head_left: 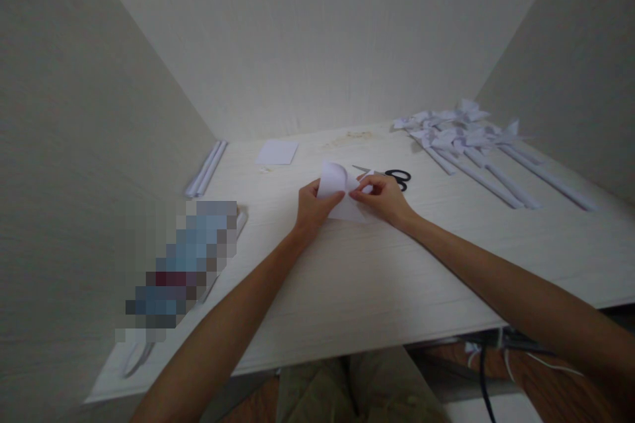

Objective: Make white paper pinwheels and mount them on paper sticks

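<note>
Both hands meet over a white sheet of paper (pixel 342 195) near the middle of the pale table (pixel 347 277). My left hand (pixel 313 205) pinches the paper's left side, where a corner curls up and over. My right hand (pixel 383 197) pinches the paper's right part, fingers closed on it. Black-handled scissors (pixel 397 177) lie just behind my right hand, blades pointing left.
Several finished white paper pinwheels on rolled paper sticks (pixel 471 145) lie at the back right. A small white paper square (pixel 278 152) lies at the back centre. Rolled paper sticks (pixel 206 168) rest along the left wall. A blurred-out object (pixel 183 264) sits front left. Walls enclose three sides.
</note>
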The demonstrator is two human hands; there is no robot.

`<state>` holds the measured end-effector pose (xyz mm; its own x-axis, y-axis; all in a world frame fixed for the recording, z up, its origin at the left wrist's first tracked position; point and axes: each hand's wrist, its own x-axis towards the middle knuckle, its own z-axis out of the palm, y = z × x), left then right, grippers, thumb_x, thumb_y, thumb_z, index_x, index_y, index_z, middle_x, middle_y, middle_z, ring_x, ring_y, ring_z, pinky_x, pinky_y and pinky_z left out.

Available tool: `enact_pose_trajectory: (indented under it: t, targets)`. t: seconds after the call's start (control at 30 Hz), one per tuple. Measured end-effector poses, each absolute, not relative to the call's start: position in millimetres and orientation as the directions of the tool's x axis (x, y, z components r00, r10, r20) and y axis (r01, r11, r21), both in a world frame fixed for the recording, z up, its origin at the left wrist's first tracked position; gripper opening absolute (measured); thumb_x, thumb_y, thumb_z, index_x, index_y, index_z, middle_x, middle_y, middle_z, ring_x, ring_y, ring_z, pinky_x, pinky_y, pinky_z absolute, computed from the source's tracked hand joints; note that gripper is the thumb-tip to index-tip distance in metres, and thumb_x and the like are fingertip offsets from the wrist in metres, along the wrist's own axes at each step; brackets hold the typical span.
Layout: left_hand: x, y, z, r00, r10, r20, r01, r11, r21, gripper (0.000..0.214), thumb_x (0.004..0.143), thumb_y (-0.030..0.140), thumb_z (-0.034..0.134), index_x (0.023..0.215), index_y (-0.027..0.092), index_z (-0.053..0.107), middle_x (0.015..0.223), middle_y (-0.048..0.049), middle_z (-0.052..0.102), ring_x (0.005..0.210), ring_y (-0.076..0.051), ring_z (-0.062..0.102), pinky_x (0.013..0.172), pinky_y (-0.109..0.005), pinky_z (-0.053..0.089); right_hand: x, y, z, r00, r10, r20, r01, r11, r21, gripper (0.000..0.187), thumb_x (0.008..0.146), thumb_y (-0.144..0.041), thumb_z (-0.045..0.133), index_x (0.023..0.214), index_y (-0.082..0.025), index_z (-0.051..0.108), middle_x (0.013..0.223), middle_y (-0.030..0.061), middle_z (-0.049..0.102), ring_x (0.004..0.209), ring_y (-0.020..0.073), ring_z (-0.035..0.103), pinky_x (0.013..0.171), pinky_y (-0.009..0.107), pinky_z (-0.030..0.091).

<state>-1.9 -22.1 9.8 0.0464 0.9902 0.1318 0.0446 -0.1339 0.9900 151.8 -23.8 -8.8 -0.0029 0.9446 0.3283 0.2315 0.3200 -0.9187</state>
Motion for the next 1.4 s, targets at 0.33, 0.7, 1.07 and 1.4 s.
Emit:
enact_pose_trajectory:
  t: [0.33, 0.7, 1.07, 1.4]
  targets:
    - [-1.3, -23.6, 11.2, 0.074, 0.99, 0.122, 0.044, -0.125, 0.991, 0.022, 0.052, 0.026, 0.068, 0.068, 0.012, 0.062, 0.061, 0.001, 0.057, 0.053, -0.01, 0.049, 0.05, -0.022, 0.041, 148.1, -28.0, -11.8, 0.134, 0.934, 0.331, 0.14, 0.313, -0.939, 0.044, 0.055, -0.022, 0.07, 0.082, -0.023, 0.036, 0.084, -0.0019, 0.049, 0.055, 0.0074, 0.042, 0.045, 0.021, 0.035]
    - [-0.5, -25.0, 13.0, 0.055, 0.992, 0.111, 0.05, -0.114, 0.992, 0.023, 0.05, 0.023, 0.067, 0.069, 0.013, 0.061, 0.061, 0.0018, 0.057, 0.054, -0.011, 0.05, 0.052, -0.023, 0.042, 148.4, -30.4, -10.1, 0.067, 0.952, 0.299, 0.136, 0.288, -0.948, 0.063, 0.055, -0.018, 0.067, 0.102, -0.026, 0.026, 0.085, -0.0012, 0.048, 0.056, 0.0098, 0.048, 0.05, 0.025, 0.043]
    - [-1.6, -21.4, 10.6, 0.097, 0.991, 0.089, -0.06, -0.083, 0.995, 0.033, 0.049, 0.021, 0.07, 0.079, 0.012, 0.061, 0.069, -0.0007, 0.062, 0.059, -0.012, 0.055, 0.057, -0.025, 0.045, 143.5, -33.2, -4.4, 0.101, 0.966, 0.239, 0.022, 0.238, -0.971, 0.062, 0.054, -0.017, 0.066, 0.101, -0.027, 0.025, 0.081, -0.0043, 0.046, 0.053, 0.0067, 0.048, 0.044, 0.02, 0.039]
    - [-5.5, -18.8, 8.5, 0.115, 0.993, 0.023, -0.049, -0.018, 0.999, 0.036, 0.047, 0.021, 0.073, 0.079, 0.011, 0.061, 0.071, -0.0028, 0.063, 0.061, -0.013, 0.056, 0.059, -0.027, 0.046, 145.2, -30.2, -7.7, 0.061, 0.98, 0.191, -0.088, 0.196, -0.977, 0.064, 0.054, -0.02, 0.068, 0.1, -0.028, 0.025, 0.089, -0.003, 0.05, 0.052, 0.0051, 0.051, 0.044, 0.018, 0.042]
